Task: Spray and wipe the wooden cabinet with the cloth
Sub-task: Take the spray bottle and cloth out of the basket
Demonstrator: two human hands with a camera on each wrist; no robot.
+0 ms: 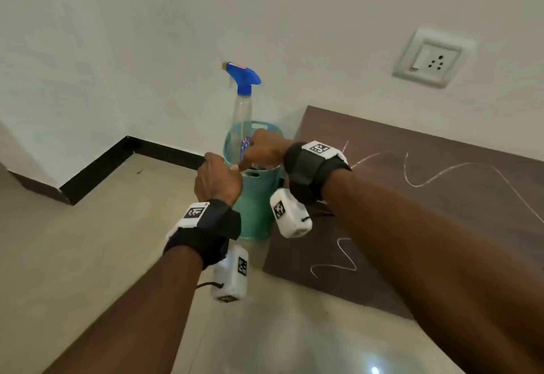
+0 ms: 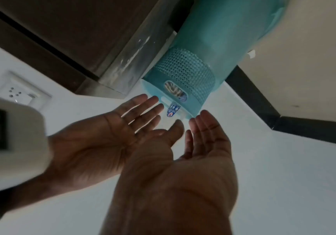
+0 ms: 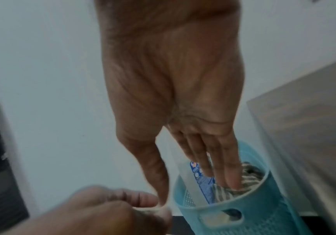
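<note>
right hand (image 3: 183, 111): reaching down into the basket (image 1: 259, 203), fingers straight, tips on the cloth (image 3: 245, 179), nothing pinched yet.
left hand (image 1: 217, 181): at the basket's near rim, next to the right hand; fingers look straight and relaxed from the left wrist view, partly blurred from the right wrist view, gripping nothing by the look of it.
cloth: striped, bunched low inside the basket, beside the bottle.
spray bottle (image 1: 243, 103): upright in the basket, blue trigger head well above the rim, clear body, label facing the hands.
basket: teal plastic, mesh wall, standing on the floor hard against the cabinet's left edge, close to the wall.
cabinet (image 1: 426, 185): dark wood top with pale squiggly marks across it, not yet sprayed or wiped.
step, as a guess: fetching the gear, cloth first.
handling, cloth: soft, light, floppy; best pinched at a top fold and lifted straight up, clear of the bottle.
handling, bottle: stiff, smooth plastic, likely light; best taken round the neck just under the trigger.
risk: light basket could tip or lift with the cloth; left hand well placed to steady the rim.
</note>
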